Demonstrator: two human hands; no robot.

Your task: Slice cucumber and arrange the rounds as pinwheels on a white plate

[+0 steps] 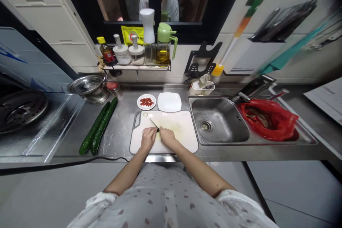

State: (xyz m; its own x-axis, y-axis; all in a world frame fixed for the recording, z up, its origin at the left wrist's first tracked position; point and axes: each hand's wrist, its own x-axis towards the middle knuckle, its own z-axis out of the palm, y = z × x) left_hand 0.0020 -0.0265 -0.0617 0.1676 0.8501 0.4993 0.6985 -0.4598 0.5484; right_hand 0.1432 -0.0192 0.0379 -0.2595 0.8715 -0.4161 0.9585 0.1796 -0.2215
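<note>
My right hand (pixel 168 137) is closed around the dark handle of a small kitchen knife (pixel 154 123), its blade pointing away and to the left over the white cutting board (pixel 187 139). Right beside the handle, my left hand (pixel 149 138) has its fingers bent together; what they pinch, if anything, is hidden. A small pale round spot or piece (pixel 145 114) shows at the board's far left corner. Behind the board are a small plate (pixel 139 106) of chopped red pieces and a white square plate (pixel 169 102).
Two cucumbers (pixel 100 128) lie left of the board, near a lidded steel pot (pixel 89 89) and red-lidded jar (pixel 113 89). On the right are a sink (pixel 221 123) and a red plastic bag (pixel 283 121). Seasoning bottles stand on a rack (pixel 136 67) behind.
</note>
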